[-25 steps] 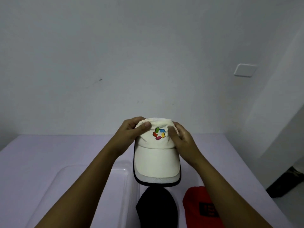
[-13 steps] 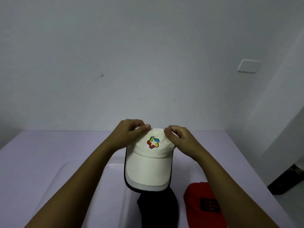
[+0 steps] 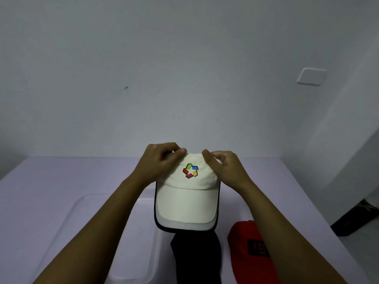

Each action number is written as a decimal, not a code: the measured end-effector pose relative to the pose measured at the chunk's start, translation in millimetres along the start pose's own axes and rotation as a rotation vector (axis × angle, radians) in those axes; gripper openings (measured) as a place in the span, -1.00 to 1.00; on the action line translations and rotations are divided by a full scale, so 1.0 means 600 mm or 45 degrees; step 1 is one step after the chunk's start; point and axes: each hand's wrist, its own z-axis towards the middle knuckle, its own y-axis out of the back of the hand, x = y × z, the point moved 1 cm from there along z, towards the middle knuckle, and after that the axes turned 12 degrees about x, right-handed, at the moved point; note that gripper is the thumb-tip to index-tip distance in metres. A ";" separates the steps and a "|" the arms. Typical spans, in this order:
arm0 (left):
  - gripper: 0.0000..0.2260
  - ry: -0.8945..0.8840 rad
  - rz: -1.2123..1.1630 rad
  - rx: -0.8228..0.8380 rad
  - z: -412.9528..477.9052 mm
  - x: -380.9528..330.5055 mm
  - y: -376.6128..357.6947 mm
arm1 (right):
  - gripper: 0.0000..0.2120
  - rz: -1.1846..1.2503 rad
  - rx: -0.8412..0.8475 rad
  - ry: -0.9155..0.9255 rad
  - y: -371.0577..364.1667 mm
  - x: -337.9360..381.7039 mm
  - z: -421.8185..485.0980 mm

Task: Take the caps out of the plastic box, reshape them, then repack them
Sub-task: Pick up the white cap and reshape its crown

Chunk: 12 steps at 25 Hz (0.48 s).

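Hands are both up on the white cap (image 3: 186,198): left hand (image 3: 159,162) and right hand (image 3: 224,167) each pinch the crown's top, brim hanging toward the camera, above the black cap (image 3: 196,257), red cap (image 3: 252,255) and plastic box (image 3: 114,238).

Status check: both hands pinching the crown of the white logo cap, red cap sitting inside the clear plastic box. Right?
One error. The head view shows the red fabric cap lying on the lavender table, to the right of the clear plastic box, not inside it. The rest stands: left hand and right hand pinch the crown of the white fabric cap with a multicoloured logo.
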 end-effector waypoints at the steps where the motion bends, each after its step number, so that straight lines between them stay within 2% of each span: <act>1: -0.78 0.046 -0.080 0.055 0.000 0.002 -0.003 | -0.27 -0.011 -0.029 0.007 -0.006 -0.004 0.000; 2: -0.78 0.076 -0.172 0.089 0.001 0.001 -0.006 | -0.27 0.013 -0.072 0.017 -0.010 -0.008 -0.001; 4: -0.84 0.100 -0.387 0.068 0.001 -0.006 -0.010 | -0.39 0.171 -0.133 0.026 -0.013 -0.018 0.000; 6: -0.87 0.078 -0.575 -0.007 0.001 -0.013 -0.007 | -0.54 0.444 -0.071 -0.014 -0.012 -0.038 -0.004; 7: -0.86 0.064 -0.617 -0.040 0.003 -0.015 -0.006 | -0.48 0.567 0.008 -0.077 -0.013 -0.053 -0.008; 9: -0.85 0.064 -0.629 -0.067 0.005 -0.015 -0.007 | -0.16 0.721 0.206 -0.216 -0.026 -0.089 -0.020; 10: -0.85 0.075 -0.629 -0.076 0.006 -0.013 -0.011 | -0.07 0.793 0.302 -0.253 -0.037 -0.101 -0.029; 12: -0.85 0.100 -0.639 -0.135 0.007 -0.006 -0.020 | -0.12 0.978 0.368 -0.267 -0.059 -0.111 -0.048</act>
